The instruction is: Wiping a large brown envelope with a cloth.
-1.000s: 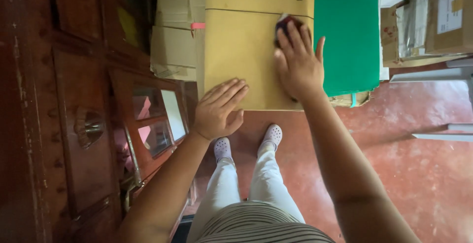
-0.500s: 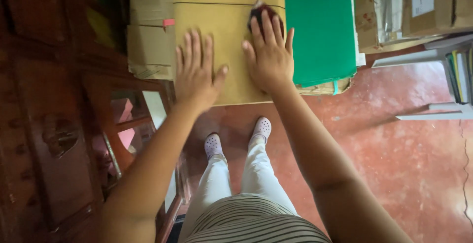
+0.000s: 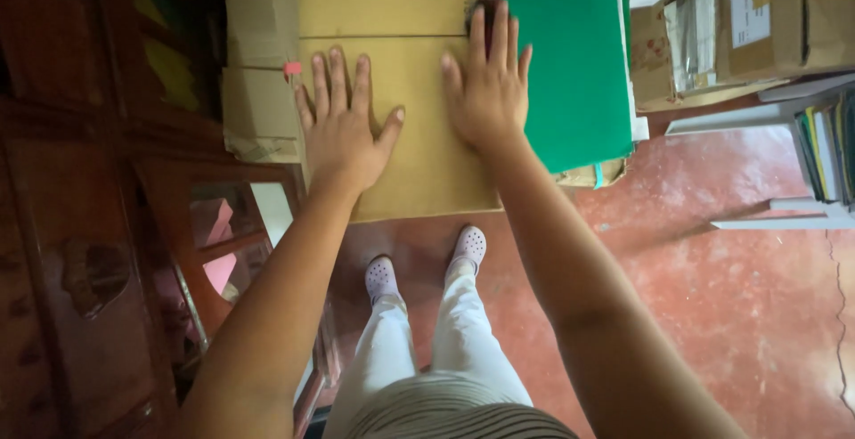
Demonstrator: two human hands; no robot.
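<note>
brown cardboard box (image 3: 401, 92) stands in front of you, its flat face under both your palms. your left hand (image 3: 343, 127) lies flat on it with the fingers (image 3: 337, 74) spread wide and the thumb out to the side, gripping nothing. your right hand (image 3: 488, 92) also presses flat on the box, fingers close together and straight, their tips over a small dark object (image 3: 481, 7) at the box's upper edge; you cannot tell whether they grip it. a green sheet (image 3: 570, 56) sits just beside the right hand. your feet in pale shoes (image 3: 426, 261) stand on the red floor (image 3: 712, 314) below the box, with a dark wooden cabinet (image 3: 98, 225) at your left
</note>
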